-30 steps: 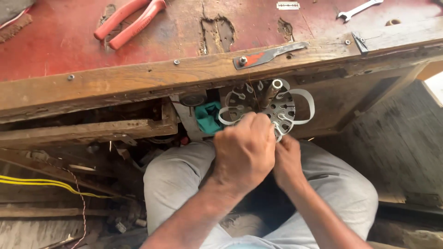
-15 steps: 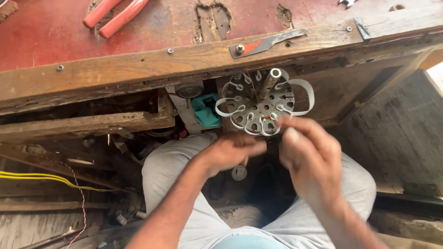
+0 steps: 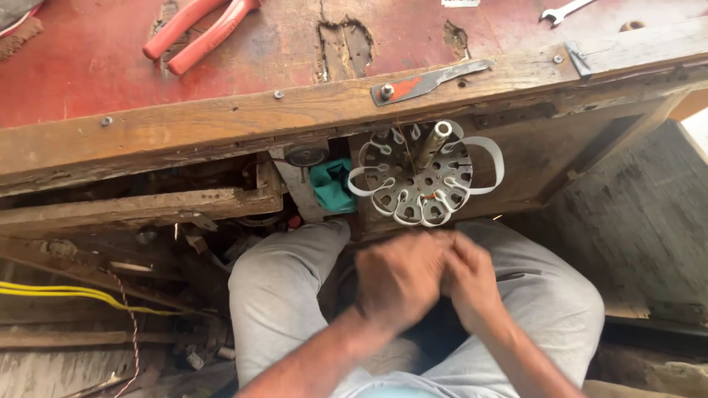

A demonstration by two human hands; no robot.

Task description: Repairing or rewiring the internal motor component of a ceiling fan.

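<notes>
Person sits at an old wooden bench (image 3: 221, 125), knees in grey trousers (image 3: 280, 295) tucked under its front edge. Both hands are together over the lap, just below the bench front. Left hand (image 3: 402, 280) is curled over, back of hand up, knuckles fwd; right hand (image 3: 472, 284) presses against it from the side, fingers bent. Both are motion-blurred, so can't tell if anything sits between them or whether they grip something small; they look clenched against each other, nothing visible in them.

Just above the hands, apart from them, a round metal disc w/ holes (image 3: 424, 177) is fixed against the bench front, facing out. White looped strips (image 3: 483, 166) stick out round its rim, and a short metal shaft (image 3: 435, 140) rises from its middle, tilted up toward the bench edge. Left of the disc, a teal cloth or plastic piece (image 3: 332, 184) is wedged by a grey bracket.

On the red-painted, worn bench top: red-handled pliers (image 3: 199, 29) at upper left, a spanner (image 3: 564, 9) at upper right, well apart from each other. A flat metal strip (image 3: 428, 79) is bolted to the front rail above the disc. Yellow wires (image 3: 74, 295) run along the lower left, among scrap timber under the bench.
</notes>
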